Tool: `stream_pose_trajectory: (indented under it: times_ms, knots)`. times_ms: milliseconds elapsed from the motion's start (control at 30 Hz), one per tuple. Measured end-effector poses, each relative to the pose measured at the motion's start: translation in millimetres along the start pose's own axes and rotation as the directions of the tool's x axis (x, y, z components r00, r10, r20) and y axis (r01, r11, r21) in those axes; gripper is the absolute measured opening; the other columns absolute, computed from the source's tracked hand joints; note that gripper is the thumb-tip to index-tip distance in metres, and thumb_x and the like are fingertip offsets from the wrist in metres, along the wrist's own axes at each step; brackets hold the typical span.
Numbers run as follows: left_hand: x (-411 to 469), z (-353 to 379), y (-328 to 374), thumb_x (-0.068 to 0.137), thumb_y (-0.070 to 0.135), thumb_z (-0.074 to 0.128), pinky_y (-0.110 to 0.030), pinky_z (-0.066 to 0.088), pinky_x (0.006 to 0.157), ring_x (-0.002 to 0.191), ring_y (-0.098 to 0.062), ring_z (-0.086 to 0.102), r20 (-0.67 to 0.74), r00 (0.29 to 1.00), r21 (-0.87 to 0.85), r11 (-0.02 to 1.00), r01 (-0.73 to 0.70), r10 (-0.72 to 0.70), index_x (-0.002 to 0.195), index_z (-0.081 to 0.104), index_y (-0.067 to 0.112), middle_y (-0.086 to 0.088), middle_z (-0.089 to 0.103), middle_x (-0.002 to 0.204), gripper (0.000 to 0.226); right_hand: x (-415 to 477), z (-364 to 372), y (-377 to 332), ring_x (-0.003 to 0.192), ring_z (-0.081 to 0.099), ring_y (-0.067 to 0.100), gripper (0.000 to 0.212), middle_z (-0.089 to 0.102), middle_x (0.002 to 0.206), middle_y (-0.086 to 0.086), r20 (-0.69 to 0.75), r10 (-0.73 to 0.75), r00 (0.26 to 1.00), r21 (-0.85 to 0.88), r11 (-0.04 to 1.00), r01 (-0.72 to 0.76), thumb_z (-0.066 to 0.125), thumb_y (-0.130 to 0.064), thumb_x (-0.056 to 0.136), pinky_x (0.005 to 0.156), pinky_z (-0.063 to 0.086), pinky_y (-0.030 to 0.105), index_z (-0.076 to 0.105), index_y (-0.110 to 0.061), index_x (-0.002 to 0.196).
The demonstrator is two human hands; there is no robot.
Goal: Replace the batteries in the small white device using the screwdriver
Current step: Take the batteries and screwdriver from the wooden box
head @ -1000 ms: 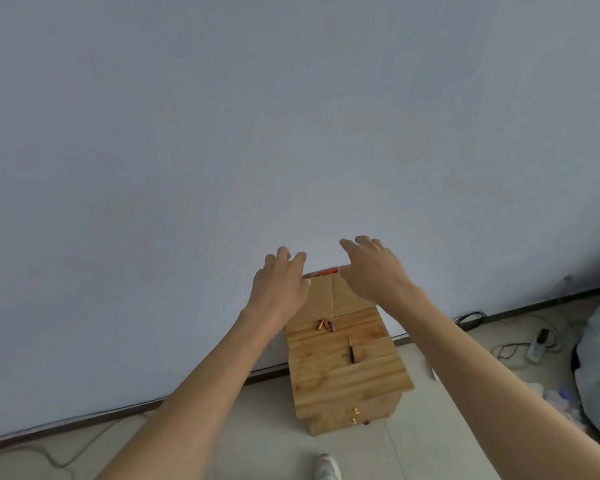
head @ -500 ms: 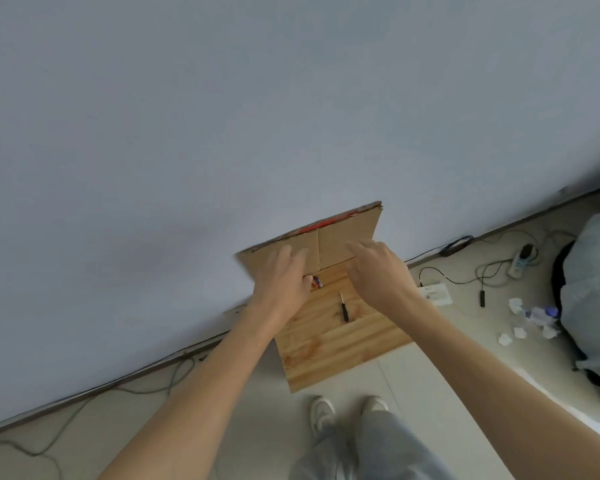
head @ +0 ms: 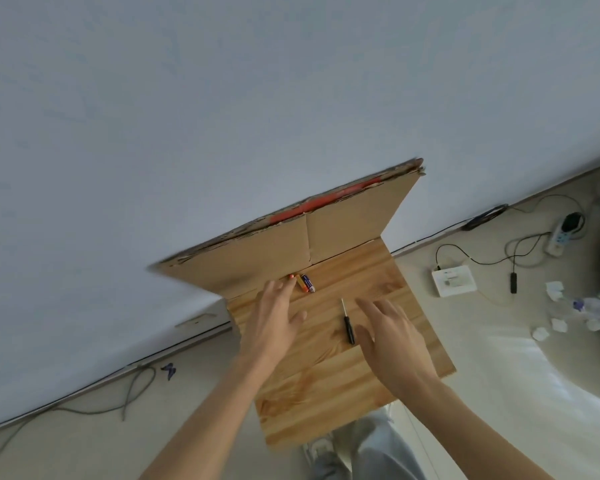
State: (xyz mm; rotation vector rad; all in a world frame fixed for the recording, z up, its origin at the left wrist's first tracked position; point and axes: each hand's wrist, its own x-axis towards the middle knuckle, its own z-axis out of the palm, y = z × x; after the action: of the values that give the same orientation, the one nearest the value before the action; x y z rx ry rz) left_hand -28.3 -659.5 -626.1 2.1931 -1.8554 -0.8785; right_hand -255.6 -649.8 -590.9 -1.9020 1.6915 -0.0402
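- Left hand is held flat, fingers spread, nothing gripped; fingertips are touching or just short of the batteries — contact cannot be confirmed.
- Batteries are lying loose just ahead of the left fingertips, against the foot of the cardboard sheet. Judged: left there so they cannot roll off the back edge.
- Right hand is also spread and empty, palm down, hovering just right of the screwdriver; not touching it.
- Screwdriver is lying between the two hands, tip pointing away from the person, handle nearer. Judged: placed for an easy right-hand pickup.
- Wooden tabletop is under both hands; the cardboard is propped against the wall beyond the fingertips.
- Small white device: not seen on the tabletop. A white box is on the floor well right of the right hand; whether it is the device cannot be told.
- Judged: task is at the start, tool and cells being reached for.
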Motion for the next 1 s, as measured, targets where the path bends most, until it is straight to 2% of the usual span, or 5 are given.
stream_pose_trajectory:
  times_ms: [200,400,700,833,1000]
  knots:
    - [53,71,-33,0.099,0.042,0.074,-0.041,0.050,0.115,0.154,-0.020,0.039,-0.050,0.998,-0.025,0.999,0.046,-0.047,0.168,0.031,0.031,0.000,0.037,0.167,0.082,27,74,44,0.120,0.057,0.015,0.055,0.056,0.124,-0.009,0.069,0.053,0.996,0.012,0.998,-0.054,0.061,-0.038,0.107,0.081,0.052,0.025,0.043,-0.033,0.159]
    - [77,103,-55,0.093,0.040,0.082,-0.039,0.054,0.111,0.139,-0.017,0.052,-0.119,0.991,-0.060,0.997,0.048,-0.055,0.164,0.041,0.028,0.002,0.051,0.151,0.083,50,113,59,0.108,0.057,0.013,0.059,0.049,0.111,-0.009,0.072,0.075,0.995,0.016,0.997,-0.076,0.061,-0.046,0.105,0.065,0.056,0.027,0.040,-0.038,0.159]
    - [82,123,-52,0.085,0.036,0.091,-0.023,0.051,0.099,0.126,-0.012,0.058,-0.204,0.978,-0.143,0.990,0.008,-0.038,0.154,0.055,0.028,0.007,0.054,0.138,0.078,68,137,62,0.095,0.061,0.013,0.063,0.048,0.107,-0.010,0.024,0.087,0.996,0.079,0.993,-0.089,0.068,-0.047,0.101,0.066,0.056,0.030,0.040,-0.036,0.158]
    - [89,134,-50,0.084,0.036,0.092,-0.032,0.055,0.104,0.126,-0.016,0.058,-0.206,0.978,-0.205,0.979,-0.009,-0.034,0.158,0.052,0.026,0.002,0.055,0.139,0.084,74,142,62,0.096,0.061,0.014,0.060,0.048,0.107,-0.010,0.003,0.087,0.996,0.079,0.993,-0.087,0.068,-0.042,0.101,0.064,0.053,0.029,0.042,-0.036,0.155]
    - [96,142,-41,0.094,0.056,0.074,-0.038,0.062,0.073,0.106,-0.013,0.059,-0.183,0.979,0.020,0.996,-0.083,0.085,0.163,0.029,0.051,0.004,0.045,0.143,0.083,77,144,66,0.097,0.063,0.014,0.055,0.050,0.108,-0.011,-0.017,0.074,0.997,0.097,0.993,-0.072,0.065,-0.038,0.102,0.064,0.056,0.032,0.043,-0.038,0.153]
